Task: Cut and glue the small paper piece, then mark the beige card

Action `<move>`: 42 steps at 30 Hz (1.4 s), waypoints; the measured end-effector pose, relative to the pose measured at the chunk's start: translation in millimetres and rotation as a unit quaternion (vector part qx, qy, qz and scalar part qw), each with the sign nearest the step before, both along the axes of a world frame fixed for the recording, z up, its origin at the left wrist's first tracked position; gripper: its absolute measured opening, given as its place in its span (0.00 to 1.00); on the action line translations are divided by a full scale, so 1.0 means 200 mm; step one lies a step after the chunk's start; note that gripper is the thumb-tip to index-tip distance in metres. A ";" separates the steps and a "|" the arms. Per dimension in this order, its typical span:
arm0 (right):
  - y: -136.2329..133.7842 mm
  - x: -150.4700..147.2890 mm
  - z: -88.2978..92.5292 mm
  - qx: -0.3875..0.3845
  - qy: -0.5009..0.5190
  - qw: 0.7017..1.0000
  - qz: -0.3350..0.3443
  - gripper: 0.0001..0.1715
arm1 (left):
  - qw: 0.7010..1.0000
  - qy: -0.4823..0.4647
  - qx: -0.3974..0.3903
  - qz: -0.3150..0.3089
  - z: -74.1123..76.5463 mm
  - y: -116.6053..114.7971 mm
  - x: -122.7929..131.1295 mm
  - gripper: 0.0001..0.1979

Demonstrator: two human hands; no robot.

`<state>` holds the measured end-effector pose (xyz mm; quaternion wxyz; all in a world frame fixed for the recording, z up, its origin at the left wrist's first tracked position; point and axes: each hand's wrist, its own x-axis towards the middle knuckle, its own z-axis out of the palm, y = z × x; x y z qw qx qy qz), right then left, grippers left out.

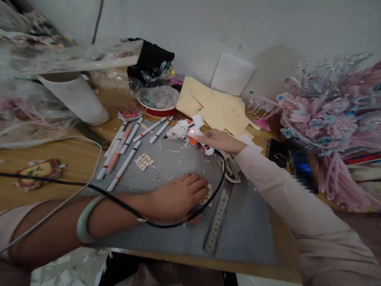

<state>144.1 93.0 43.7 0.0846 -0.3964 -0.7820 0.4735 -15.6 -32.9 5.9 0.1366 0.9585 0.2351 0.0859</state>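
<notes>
My right hand (220,141) is wrapped round a white hot glue gun (198,131) whose small red light glows; its nozzle points left toward a lump of white material (177,130) at the far edge of the grey cutting mat (247,230). The gun's black cord (222,178) loops down and under my left wrist. My left hand (175,198) lies on the mat, fingers together, pressing on a small cream paper cutout (207,194). A second cutout (144,161) lies farther left on the mat.
Several marker pens (125,149) lie fanned on the mat's left. A steel ruler (218,216) and scissors (230,169) lie right of my left hand. Tan paper sheets (217,107), a red bowl (157,101), a white roll (79,97) and a pink beaded headdress (330,119) stand behind.
</notes>
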 end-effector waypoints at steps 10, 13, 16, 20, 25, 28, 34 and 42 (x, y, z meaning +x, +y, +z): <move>0.09 -0.18 -0.09 0.239 -0.181 0.952 -0.053 0.31 | 0.999 -0.030 -0.018 -0.010 -0.01 0.02 -0.01 0.23; 0.00 -0.11 -0.05 0.306 -0.165 0.933 -0.095 0.22 | 0.999 -0.034 -0.040 -0.012 0.00 0.03 -0.01 0.21; -0.17 0.03 -0.04 0.367 -0.086 0.914 -0.148 0.14 | 0.998 -0.036 -0.048 0.000 -0.01 0.03 -0.01 0.20; -0.46 0.22 -0.07 0.406 -0.055 0.884 -0.228 0.08 | 0.998 -0.060 -0.031 0.009 -0.06 0.04 -0.01 0.26; -0.69 0.29 -0.14 0.395 -0.081 0.897 -0.182 0.04 | 0.994 -0.092 -0.001 0.054 -0.09 0.03 0.01 0.30; -0.70 0.29 -0.17 0.386 -0.082 0.904 -0.165 0.05 | 0.992 -0.088 -0.024 0.090 -0.08 0.02 0.03 0.33; -0.66 0.31 -0.20 0.371 -0.036 0.914 -0.162 0.07 | 0.971 -0.123 -0.168 0.121 -0.07 0.03 0.05 0.40; -0.68 0.31 -0.17 0.290 0.070 0.934 -0.197 0.09 | 0.875 -0.275 -0.396 0.049 -0.02 -0.03 0.07 0.41</move>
